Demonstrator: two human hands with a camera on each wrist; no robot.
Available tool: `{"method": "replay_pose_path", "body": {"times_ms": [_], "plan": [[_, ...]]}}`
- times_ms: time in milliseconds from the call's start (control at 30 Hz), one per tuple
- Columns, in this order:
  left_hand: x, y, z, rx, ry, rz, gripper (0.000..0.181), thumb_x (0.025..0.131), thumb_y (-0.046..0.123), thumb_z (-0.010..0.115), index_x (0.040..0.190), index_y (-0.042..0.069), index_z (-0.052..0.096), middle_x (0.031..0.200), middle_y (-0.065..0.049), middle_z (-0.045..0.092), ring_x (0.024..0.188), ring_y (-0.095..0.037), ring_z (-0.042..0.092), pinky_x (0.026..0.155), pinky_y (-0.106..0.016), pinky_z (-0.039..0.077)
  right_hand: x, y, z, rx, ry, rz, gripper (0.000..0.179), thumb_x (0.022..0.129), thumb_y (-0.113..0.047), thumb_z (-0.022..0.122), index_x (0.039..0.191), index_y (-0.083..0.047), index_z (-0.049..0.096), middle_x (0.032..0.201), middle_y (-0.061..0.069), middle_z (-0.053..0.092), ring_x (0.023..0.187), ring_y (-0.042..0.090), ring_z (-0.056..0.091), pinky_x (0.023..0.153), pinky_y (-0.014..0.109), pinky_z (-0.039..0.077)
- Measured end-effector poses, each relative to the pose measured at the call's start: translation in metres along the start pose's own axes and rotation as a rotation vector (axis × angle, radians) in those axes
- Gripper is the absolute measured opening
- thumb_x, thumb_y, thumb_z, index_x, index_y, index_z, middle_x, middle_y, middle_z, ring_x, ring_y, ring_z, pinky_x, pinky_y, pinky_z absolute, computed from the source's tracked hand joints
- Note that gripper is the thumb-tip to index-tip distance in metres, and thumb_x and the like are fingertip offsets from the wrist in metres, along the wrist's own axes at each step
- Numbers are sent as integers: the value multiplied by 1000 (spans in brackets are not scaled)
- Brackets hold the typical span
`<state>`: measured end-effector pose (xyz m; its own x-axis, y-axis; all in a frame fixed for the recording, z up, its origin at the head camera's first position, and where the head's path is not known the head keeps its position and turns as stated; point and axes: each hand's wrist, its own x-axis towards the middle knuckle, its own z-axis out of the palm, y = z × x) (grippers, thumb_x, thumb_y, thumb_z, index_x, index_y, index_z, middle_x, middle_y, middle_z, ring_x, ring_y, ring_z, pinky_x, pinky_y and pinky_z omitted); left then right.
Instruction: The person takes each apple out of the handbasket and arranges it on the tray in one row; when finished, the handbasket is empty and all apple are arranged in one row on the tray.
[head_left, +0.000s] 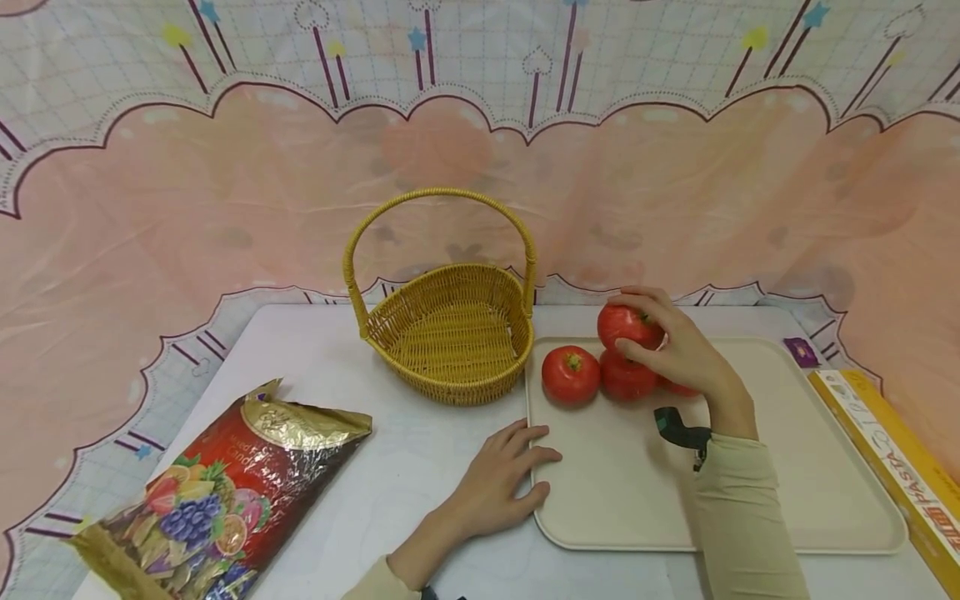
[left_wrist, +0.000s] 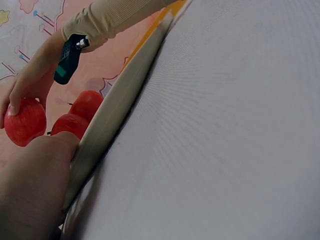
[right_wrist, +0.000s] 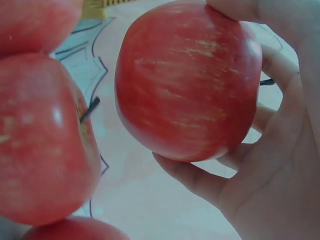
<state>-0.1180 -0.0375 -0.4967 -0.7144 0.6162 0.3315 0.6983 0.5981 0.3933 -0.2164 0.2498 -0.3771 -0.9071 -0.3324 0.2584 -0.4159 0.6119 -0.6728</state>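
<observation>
My right hand (head_left: 686, 354) grips a red apple (head_left: 627, 326) and holds it above the beige tray (head_left: 600, 492). In the right wrist view, thumb and fingers curl round this apple (right_wrist: 190, 85), its dark stem toward the palm. More red apples lie in a row at the tray's back left: a left one (head_left: 571, 377), a middle one (head_left: 627, 379) below the held apple, and one mostly hidden behind my right hand. My left hand (head_left: 504, 479) rests on the tray's left rim with fingers loosely extended, holding nothing.
A yellow wicker basket (head_left: 457, 387) with a tall handle stands left of the tray. Farther left lies a mixed fruit candy bag (head_left: 240, 483). A yellow pasta box (head_left: 892, 467) lies along the tray's right side, near a small purple packet (head_left: 801, 352). A patterned cloth hangs behind.
</observation>
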Motion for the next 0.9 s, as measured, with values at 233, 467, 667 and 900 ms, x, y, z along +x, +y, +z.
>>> {"method": "replay_pose_path", "body": {"times_ms": [233, 467, 667, 900], "plan": [[0, 1, -2, -3, -7, -1, 32, 90, 33, 54, 122, 30, 57, 142, 0, 45, 137, -29, 36, 110, -46, 33, -4, 7, -8, -5, 19, 29, 52, 84, -22, 69, 133, -24, 51, 146, 1, 34, 128, 31, 40, 97, 65, 38], [0, 1, -3, -6, -17, -5, 32, 90, 34, 53, 123, 31, 56, 143, 0, 44, 137, -29, 35, 110, -46, 32, -8, 14, -16, -19, 64, 33, 51, 83, -20, 71, 131, -23, 53, 144, 3, 37, 128, 32, 40, 99, 64, 35], [0, 0, -3, 1, -15, -3, 32, 90, 34, 53, 122, 31, 56, 143, 1, 44, 137, -28, 34, 110, -47, 33, -11, 19, -20, -28, 62, 58, 51, 84, -22, 70, 132, -21, 52, 145, 5, 36, 128, 35, 39, 99, 66, 34], [1, -1, 2, 3, 2, -5, 31, 88, 34, 55, 119, 33, 58, 141, 3, 46, 136, -27, 36, 108, -46, 34, -16, 23, -25, -26, 60, 104, 53, 84, -22, 70, 134, -22, 49, 146, 4, 34, 128, 36, 39, 96, 69, 35]]}}
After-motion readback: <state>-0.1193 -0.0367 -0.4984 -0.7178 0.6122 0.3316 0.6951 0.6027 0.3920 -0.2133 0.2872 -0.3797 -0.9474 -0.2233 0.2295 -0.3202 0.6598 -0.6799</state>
